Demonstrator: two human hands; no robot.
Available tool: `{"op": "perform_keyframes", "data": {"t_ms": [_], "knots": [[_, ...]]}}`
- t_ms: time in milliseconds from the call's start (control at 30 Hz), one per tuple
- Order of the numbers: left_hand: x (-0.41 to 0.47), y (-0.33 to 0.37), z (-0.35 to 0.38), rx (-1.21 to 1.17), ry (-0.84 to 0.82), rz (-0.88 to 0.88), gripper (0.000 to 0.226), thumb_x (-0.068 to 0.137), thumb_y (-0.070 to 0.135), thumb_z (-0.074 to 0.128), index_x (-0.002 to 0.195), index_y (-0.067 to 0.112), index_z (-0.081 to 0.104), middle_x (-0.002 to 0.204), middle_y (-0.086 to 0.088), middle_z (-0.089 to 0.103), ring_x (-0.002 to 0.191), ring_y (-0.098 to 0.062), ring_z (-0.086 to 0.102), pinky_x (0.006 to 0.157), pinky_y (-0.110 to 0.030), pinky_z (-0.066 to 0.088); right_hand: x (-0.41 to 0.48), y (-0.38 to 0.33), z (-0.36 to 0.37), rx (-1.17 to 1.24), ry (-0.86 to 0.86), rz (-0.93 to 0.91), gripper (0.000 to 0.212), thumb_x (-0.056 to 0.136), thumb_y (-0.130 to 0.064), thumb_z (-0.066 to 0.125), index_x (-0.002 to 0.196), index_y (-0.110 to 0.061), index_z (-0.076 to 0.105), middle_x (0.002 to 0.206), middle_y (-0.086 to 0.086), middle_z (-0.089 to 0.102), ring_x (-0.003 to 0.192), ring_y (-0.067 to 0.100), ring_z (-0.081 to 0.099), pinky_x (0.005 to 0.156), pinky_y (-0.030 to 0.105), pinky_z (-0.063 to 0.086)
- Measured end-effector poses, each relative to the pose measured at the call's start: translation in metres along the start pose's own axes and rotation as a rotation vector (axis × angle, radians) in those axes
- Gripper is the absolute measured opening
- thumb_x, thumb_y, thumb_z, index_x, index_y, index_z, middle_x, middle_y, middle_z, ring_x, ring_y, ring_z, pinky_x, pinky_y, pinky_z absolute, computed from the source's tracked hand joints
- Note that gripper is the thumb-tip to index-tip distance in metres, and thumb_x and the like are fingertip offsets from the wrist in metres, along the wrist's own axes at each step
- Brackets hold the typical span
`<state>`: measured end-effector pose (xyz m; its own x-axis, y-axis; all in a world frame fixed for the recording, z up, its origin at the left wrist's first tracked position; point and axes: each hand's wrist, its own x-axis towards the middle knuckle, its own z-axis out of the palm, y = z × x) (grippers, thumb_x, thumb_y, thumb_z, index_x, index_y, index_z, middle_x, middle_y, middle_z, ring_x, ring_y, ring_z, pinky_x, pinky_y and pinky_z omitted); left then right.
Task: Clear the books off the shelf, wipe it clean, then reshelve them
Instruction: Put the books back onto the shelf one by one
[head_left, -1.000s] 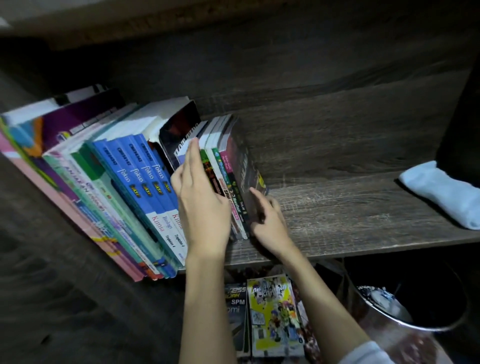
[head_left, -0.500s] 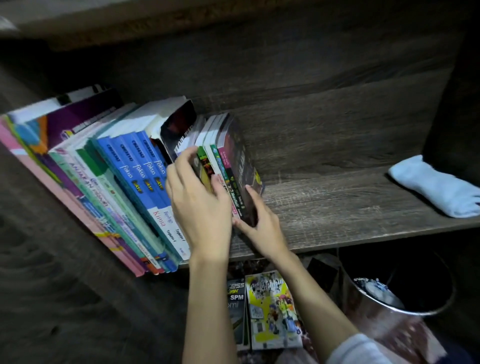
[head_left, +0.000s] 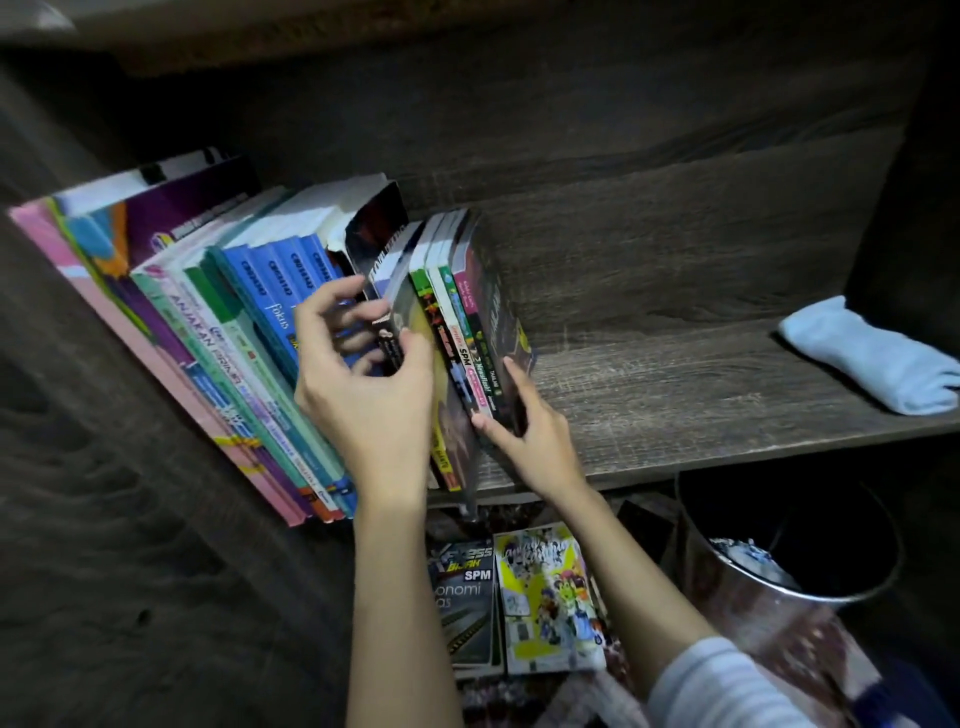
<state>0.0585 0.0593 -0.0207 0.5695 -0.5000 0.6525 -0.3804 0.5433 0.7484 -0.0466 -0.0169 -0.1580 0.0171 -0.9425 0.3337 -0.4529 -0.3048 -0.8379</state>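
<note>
My left hand (head_left: 363, 400) pinches a thin dark book (head_left: 396, 312); my right hand (head_left: 535, 436) lays straight fingers against the small books (head_left: 460, 312) on the wooden shelf (head_left: 675, 395), blue cloth (head_left: 872, 358) well apart

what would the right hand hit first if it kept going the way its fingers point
The dark-covered book at the row's right end; the right hand seems to be touching it.
</note>
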Motion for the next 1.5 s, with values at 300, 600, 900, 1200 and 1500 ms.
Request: {"op": "perform_keyframes", "data": {"t_ms": [300,600,900,1200,1500], "knots": [[-0.006,-0.006,-0.009,0.342,-0.204,-0.06,0.039,0.081,0.016,0.067,0.117,0.023,0.053,0.113,0.005,0.049,0.09,0.007,0.049,0.086,-0.026,0.046,-0.002,0.0,0.004,-0.034,0.015,0.018,0.075,0.085,-0.051,0.06,0.148,-0.038,0.021,0.141,0.003,0.051,0.124,0.023,0.051,0.098,0.035,0.044],[-0.009,0.012,-0.018,0.44,-0.382,-0.207,0.054,0.096,0.025,0.05,0.144,0.038,0.03,0.082,-0.008,0.057,0.06,0.005,0.037,0.058,-0.018,0.025,-0.009,-0.006,0.003,-0.163,-0.005,0.021,0.073,0.091,-0.041,0.056,0.151,-0.03,0.016,0.144,0.007,0.047,0.124,0.029,0.051,0.098,0.036,0.043],[-0.01,0.016,-0.03,0.352,-0.392,-0.172,0.048,0.093,0.015,0.053,0.135,0.038,0.043,0.091,0.019,0.046,0.083,-0.001,0.027,0.062,-0.012,0.023,-0.039,-0.035,0.0,-0.04,0.1,0.011,0.064,0.089,-0.016,0.055,0.146,-0.018,0.026,0.148,0.007,0.031,0.135,0.022,0.032,0.112,0.037,0.027],[-0.006,0.023,-0.039,0.334,-0.397,-0.141,0.047,0.084,0.007,0.062,0.122,0.033,0.058,0.122,0.01,0.06,0.116,-0.019,0.051,0.09,-0.026,0.041,-0.082,-0.074,-0.015,-0.108,-0.196,-0.2,0.075,0.084,-0.059,0.055,0.145,-0.032,0.021,0.149,-0.005,0.028,0.13,0.019,0.04,0.101,0.037,0.036],[-0.008,0.059,-0.055,0.341,-0.428,-0.134,0.042,0.073,0.014,0.065,0.111,0.032,0.065,0.073,0.009,0.062,0.05,-0.011,0.047,0.056,-0.02,0.041,-0.118,-0.092,-0.027,-0.205,0.028,-0.362,0.075,0.069,-0.041,0.045,0.139,-0.013,0.041,0.123,0.008,0.058,0.096,0.031,0.063,0.078,0.036,0.051]]}}
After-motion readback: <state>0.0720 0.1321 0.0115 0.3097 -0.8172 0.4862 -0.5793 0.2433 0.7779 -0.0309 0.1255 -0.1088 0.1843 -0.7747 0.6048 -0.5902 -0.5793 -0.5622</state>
